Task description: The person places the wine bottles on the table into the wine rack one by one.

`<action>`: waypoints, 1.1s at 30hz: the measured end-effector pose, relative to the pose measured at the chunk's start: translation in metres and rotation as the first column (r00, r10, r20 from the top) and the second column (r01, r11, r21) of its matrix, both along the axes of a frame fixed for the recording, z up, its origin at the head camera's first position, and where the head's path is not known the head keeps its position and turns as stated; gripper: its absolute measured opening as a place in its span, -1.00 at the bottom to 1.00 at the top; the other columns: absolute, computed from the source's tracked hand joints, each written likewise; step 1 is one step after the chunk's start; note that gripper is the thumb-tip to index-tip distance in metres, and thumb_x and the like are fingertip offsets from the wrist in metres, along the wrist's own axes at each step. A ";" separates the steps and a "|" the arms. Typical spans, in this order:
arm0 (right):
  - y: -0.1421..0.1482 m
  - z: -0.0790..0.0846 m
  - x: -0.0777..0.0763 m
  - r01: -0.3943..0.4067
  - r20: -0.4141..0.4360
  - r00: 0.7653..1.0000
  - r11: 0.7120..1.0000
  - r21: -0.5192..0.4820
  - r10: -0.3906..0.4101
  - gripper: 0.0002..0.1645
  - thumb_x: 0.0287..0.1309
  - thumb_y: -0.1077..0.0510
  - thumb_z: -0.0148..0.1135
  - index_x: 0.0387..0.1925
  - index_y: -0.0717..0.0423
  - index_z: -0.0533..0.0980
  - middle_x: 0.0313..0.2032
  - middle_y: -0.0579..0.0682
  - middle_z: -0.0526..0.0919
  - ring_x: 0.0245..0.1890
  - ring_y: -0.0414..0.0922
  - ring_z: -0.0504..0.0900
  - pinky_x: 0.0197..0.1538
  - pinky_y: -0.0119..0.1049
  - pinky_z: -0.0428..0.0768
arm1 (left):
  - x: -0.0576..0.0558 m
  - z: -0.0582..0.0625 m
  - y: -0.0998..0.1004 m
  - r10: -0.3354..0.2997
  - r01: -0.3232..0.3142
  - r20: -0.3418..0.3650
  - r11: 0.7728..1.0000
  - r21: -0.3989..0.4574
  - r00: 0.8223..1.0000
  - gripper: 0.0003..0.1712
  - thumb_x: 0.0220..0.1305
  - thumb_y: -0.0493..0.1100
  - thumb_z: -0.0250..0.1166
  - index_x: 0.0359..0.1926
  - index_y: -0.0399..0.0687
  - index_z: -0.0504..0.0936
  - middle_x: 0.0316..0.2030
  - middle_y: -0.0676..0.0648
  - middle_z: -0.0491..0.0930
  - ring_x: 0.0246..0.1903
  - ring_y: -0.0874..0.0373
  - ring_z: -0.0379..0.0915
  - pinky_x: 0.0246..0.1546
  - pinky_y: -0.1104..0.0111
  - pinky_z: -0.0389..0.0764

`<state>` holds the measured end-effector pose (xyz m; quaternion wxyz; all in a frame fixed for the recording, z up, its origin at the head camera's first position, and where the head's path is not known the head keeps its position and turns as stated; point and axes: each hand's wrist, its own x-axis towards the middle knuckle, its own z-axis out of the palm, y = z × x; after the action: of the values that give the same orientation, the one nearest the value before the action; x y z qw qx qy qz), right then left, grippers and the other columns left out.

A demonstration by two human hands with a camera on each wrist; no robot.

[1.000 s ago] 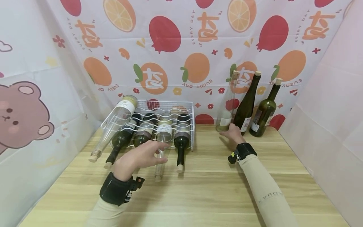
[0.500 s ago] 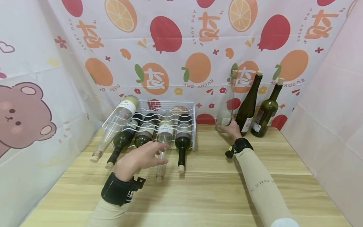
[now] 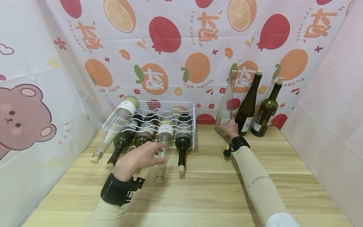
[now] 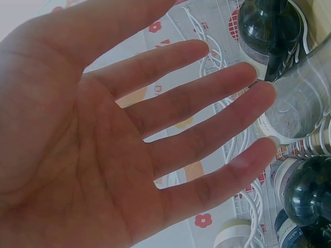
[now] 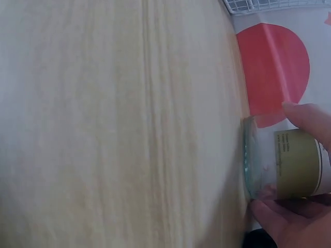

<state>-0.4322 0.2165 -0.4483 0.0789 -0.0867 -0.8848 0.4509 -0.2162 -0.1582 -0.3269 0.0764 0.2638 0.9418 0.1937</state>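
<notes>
My right hand [image 3: 230,128] grips a clear glass wine bottle [image 3: 224,114] low down, near the back wall. In the right wrist view, thumb and fingers lie on opposite sides of this corked bottle [image 5: 297,163], which has a pale label and stands on the wooden table [image 5: 129,129]. My left hand [image 3: 139,158] hovers in front of a white wire rack [image 3: 194,132], holding nothing. Its fingers are spread apart in the left wrist view, palm [image 4: 114,134] showing. Closest to them is a clear bottle [image 3: 165,134] lying in the rack, neck toward me.
Several bottles lie in the rack, including a green one [image 3: 182,142] at its right end and a clear one [image 3: 124,108] tilted over its left side. Two dark green bottles, a tall one [image 3: 246,108] and a shorter one [image 3: 265,115], stand right of the gripped bottle.
My right hand has moved slightly left and its hold wraps further around the clear bottle. That bottle's top has shifted a little left, away from the tall green one. The left hand stays put.
</notes>
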 end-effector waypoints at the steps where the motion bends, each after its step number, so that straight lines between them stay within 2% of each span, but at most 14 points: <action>1: 0.001 0.001 0.001 -0.008 -0.001 1.000 1.000 0.008 0.008 0.22 -0.08 -0.03 0.62 0.50 0.20 0.14 0.33 0.31 0.47 0.32 0.26 0.48 0.39 0.17 0.47 | 0.000 0.000 0.000 -0.001 0.001 0.000 1.000 0.000 1.000 -0.38 0.32 -0.07 0.42 0.33 -0.22 0.55 0.18 -0.23 0.66 0.08 -0.15 0.65 0.05 0.06 0.68; 9: 0.012 0.005 0.012 -0.098 -0.020 0.995 0.995 0.023 0.098 0.16 -0.14 0.02 0.67 0.43 0.26 0.25 0.26 0.34 0.52 0.24 0.26 0.52 0.31 0.16 0.53 | 0.001 0.000 0.000 0.012 -0.012 0.023 1.000 -0.005 1.000 -0.38 0.32 -0.07 0.42 0.33 -0.20 0.55 0.16 -0.21 0.67 0.08 -0.15 0.65 0.04 0.06 0.68; 16: 0.027 0.008 0.030 -0.227 -0.049 0.973 0.974 0.005 0.227 0.09 -0.12 0.07 0.68 0.39 0.28 0.31 0.19 0.33 0.55 0.17 0.23 0.53 0.27 0.16 0.53 | 0.002 0.001 0.001 -0.002 0.003 0.020 1.000 -0.007 1.000 -0.39 0.32 -0.07 0.42 0.31 -0.23 0.56 0.12 -0.22 0.69 0.06 -0.15 0.66 0.04 0.07 0.68; 23: 0.034 0.029 0.051 -0.313 -0.048 0.946 0.943 0.117 0.320 -0.06 -0.18 0.04 0.69 0.25 0.21 0.46 0.07 0.27 0.65 0.04 0.18 0.60 0.11 0.08 0.60 | 0.003 0.003 0.002 0.004 -0.004 0.012 1.000 -0.007 1.000 -0.40 0.32 -0.07 0.42 0.31 -0.22 0.56 0.14 -0.22 0.68 0.09 -0.13 0.65 0.06 0.05 0.67; 28: 0.033 0.043 0.069 -0.392 -0.060 0.910 0.900 0.192 0.409 -0.11 -0.25 0.05 0.72 0.19 0.18 0.55 0.02 0.23 0.72 -0.02 0.14 0.66 0.08 0.08 0.63 | 0.004 0.004 0.004 -0.023 0.023 0.006 1.000 0.006 1.000 -0.40 0.33 -0.08 0.41 0.31 -0.25 0.56 0.18 -0.23 0.66 0.08 -0.15 0.66 0.05 0.07 0.68; 33: 0.031 0.051 0.084 -0.499 -0.049 0.852 0.837 0.225 0.522 -0.06 -0.32 0.01 0.75 0.21 0.14 0.59 -0.02 0.15 0.77 -0.04 0.06 0.70 0.05 0.02 0.64 | 0.004 0.003 0.006 -0.031 0.031 0.003 0.999 0.016 1.000 -0.41 0.33 -0.08 0.42 0.30 -0.24 0.57 0.16 -0.22 0.67 0.05 -0.14 0.67 0.02 0.10 0.69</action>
<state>-0.3480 0.2473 -0.3975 0.0122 0.1858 -0.9116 0.3665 -0.2123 -0.1519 -0.3236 0.0788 0.2785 0.9360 0.2002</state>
